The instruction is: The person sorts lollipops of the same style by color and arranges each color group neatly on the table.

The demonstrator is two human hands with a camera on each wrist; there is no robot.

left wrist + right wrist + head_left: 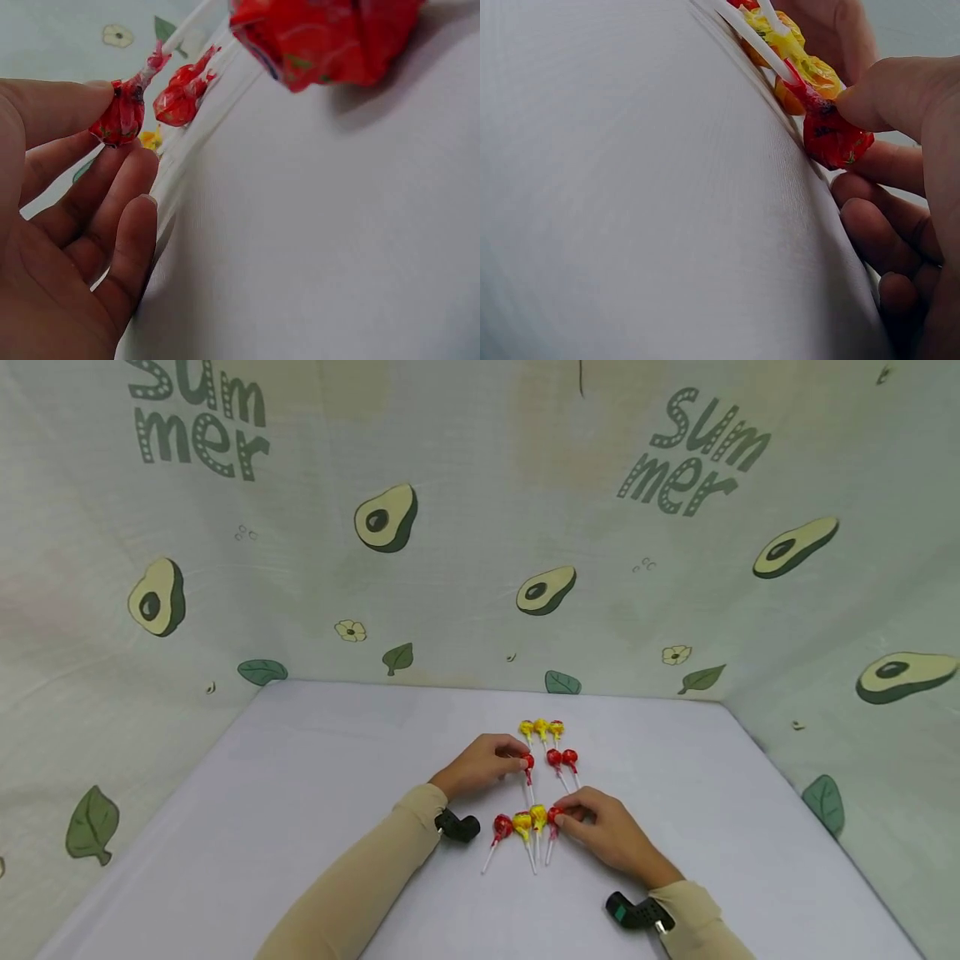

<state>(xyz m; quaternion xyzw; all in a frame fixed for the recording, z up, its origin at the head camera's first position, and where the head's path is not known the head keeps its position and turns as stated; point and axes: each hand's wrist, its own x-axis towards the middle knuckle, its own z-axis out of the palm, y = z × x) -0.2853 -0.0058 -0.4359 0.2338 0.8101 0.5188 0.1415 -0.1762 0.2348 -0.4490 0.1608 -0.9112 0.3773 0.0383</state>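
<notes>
My left hand (486, 766) pinches the head of a red lollipop (126, 112) between thumb and fingers, its white stick pointing toward me in the head view. Just right of it lie two more red lollipops (554, 757). Nearer to me, my right hand (602, 827) pinches another red lollipop (835, 136) by its wrapped head, at the right end of the front row. Beside that one lie two yellow lollipops (522, 823), and a red lollipop (502, 827) forms the row's left end.
Behind the middle row lie three yellow lollipops (542, 728). Everything rests on a white-covered table (315, 777). A cloth backdrop (465, 635) printed with avocados and leaves rises at the table's back and sides. Each wrist wears a black camera (459, 827).
</notes>
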